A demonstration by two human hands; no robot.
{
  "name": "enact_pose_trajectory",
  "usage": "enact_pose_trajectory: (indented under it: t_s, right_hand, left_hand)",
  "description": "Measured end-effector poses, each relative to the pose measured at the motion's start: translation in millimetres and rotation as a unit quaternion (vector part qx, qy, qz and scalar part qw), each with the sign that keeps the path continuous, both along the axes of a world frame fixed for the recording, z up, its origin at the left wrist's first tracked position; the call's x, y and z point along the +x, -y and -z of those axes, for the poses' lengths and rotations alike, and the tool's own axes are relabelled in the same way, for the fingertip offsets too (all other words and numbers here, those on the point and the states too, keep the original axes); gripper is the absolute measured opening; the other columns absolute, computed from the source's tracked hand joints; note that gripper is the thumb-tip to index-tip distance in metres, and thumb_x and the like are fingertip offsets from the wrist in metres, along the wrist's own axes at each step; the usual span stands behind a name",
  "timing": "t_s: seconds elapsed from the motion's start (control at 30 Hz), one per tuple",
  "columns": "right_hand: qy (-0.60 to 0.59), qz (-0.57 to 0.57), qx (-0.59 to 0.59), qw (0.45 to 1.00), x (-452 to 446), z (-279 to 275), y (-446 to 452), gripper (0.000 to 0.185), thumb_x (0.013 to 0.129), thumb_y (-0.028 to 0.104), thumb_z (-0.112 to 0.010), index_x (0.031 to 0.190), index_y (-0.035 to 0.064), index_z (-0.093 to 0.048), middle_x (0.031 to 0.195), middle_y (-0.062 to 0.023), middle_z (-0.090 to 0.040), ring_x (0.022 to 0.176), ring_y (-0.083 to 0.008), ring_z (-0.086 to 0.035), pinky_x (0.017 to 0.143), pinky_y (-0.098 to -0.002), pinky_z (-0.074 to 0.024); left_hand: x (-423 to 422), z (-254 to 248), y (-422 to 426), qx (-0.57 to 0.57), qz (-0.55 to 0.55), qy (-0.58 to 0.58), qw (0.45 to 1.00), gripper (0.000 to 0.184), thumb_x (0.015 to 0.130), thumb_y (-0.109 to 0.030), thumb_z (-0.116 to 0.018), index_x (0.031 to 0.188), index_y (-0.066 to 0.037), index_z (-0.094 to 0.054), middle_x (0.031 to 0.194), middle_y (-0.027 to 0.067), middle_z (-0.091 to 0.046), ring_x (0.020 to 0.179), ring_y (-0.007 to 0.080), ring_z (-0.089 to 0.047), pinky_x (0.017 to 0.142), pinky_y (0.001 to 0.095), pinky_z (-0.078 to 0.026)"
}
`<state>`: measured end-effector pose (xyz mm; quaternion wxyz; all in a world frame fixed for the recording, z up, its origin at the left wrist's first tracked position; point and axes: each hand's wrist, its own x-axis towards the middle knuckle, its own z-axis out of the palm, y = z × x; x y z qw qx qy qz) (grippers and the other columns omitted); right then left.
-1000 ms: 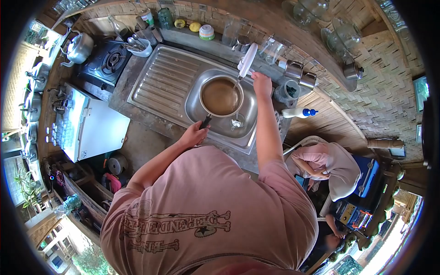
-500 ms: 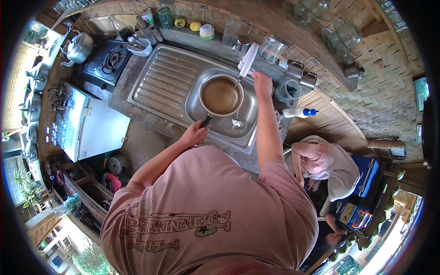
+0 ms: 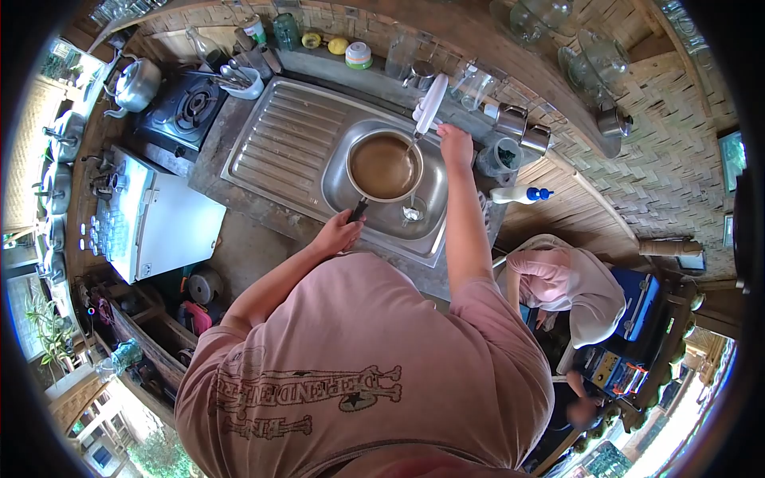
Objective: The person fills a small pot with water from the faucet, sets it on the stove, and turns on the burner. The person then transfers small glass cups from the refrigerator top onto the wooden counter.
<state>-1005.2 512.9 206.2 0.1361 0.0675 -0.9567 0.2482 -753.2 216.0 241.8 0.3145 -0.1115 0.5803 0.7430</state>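
Observation:
A round pan (image 3: 384, 166) with brownish liquid in it sits in the steel sink basin (image 3: 339, 177). My left hand (image 3: 338, 233) is wrapped round the pan's black handle (image 3: 358, 210). A white faucet (image 3: 431, 103) points down over the pan, and a thin stream of water runs from it into the liquid. On the faucet's right side, my right hand (image 3: 455, 143) is closed against its lever, whose shape is mostly hidden by the fingers. A whitish clump (image 3: 412, 213) lies by the drain, right of the handle.
A ribbed drainboard (image 3: 288, 135) adjoins the basin on the left, with a stove (image 3: 191, 105) and kettle (image 3: 138, 84) beyond. Cups and a white bottle with a blue cap (image 3: 516, 195) stand at the right. Another person (image 3: 570, 291) sits at the lower right.
My two hands and the pan have stayed in place while water runs. The seated person at the right has shifted their arms and leaned a little.

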Motion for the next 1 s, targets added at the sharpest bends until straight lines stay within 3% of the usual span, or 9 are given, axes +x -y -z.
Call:
enact_pose_trajectory:
  t_s: [0.47, 1.0]
  right_hand:
    - [0.017, 0.007, -0.026, 0.999, 2, -5, 1, 0.014, 0.089, 0.024, -0.071, 0.096, 0.0130, -0.077, 0.094, -0.0125, -0.074, 0.088, -0.0343, -0.070, 0.079, -0.0439, -0.0550]
    - [0.014, 0.009, -0.032, 0.999, 0, 1, 0, 0.014, 0.090, 0.020, -0.067, 0.097, 0.0110, -0.076, 0.093, -0.0100, -0.075, 0.087, -0.0313, -0.071, 0.080, -0.0420, -0.0557]
  left_hand:
    - [1, -1, -1, 0.010, -0.006, 0.003, 1.000, 0.023, 0.102, -0.016, -0.052, 0.119, -0.001, -0.049, 0.067, -0.0014, -0.043, 0.049, 0.0088, -0.041, 0.045, 0.0253, -0.034]
    - [0, 0, -1, 0.007, 0.010, 0.013, 1.000, 0.020, 0.103, -0.017, -0.053, 0.116, -0.003, -0.051, 0.068, -0.0020, -0.043, 0.050, 0.0078, -0.040, 0.046, 0.0249, -0.033]
